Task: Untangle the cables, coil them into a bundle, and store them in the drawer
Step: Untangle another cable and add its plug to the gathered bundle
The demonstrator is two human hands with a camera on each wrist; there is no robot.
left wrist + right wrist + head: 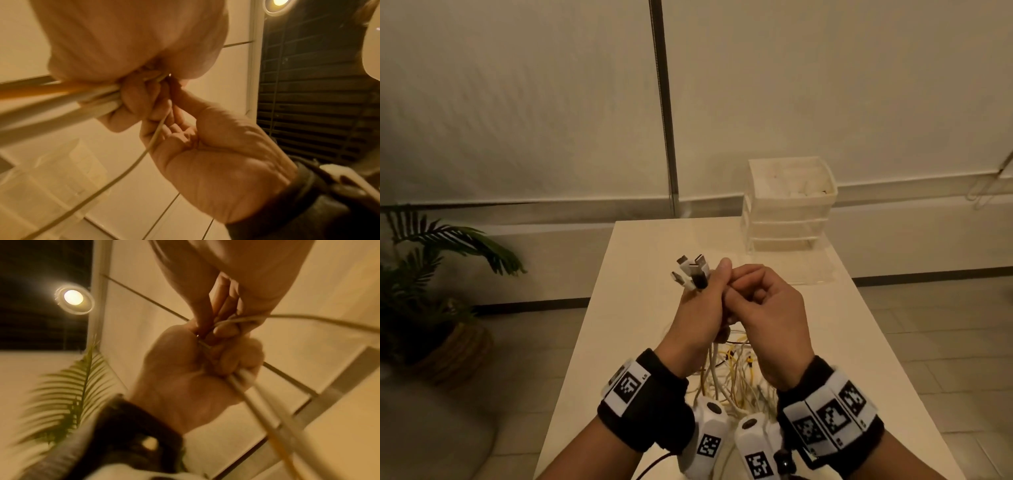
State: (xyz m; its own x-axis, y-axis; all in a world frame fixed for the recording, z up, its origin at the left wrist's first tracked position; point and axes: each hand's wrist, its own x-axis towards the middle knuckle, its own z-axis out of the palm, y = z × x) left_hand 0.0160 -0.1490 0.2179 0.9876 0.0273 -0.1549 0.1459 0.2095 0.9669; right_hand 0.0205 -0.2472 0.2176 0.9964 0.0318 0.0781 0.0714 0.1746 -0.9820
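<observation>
My left hand (709, 291) is raised above the white table (633, 281) and grips a bunch of white and yellow cables (729, 370); their USB plugs (693, 270) stick out above the fist. The cables hang down to a loose tangle on the table between my wrists. My right hand (750, 294) is pressed against the left one, fingers curled, pinching one thin cable (123, 172) next to the bunch. In the left wrist view the thick strands (61, 100) leave the fist to the left. The right wrist view shows the left hand (180, 378) closed round the strands (267, 402).
A clear plastic drawer unit (787, 212) stands at the table's far right, its bottom drawer (815, 270) pulled out toward me. A potted palm (431, 274) stands on the floor to the left. A white wall lies behind the table.
</observation>
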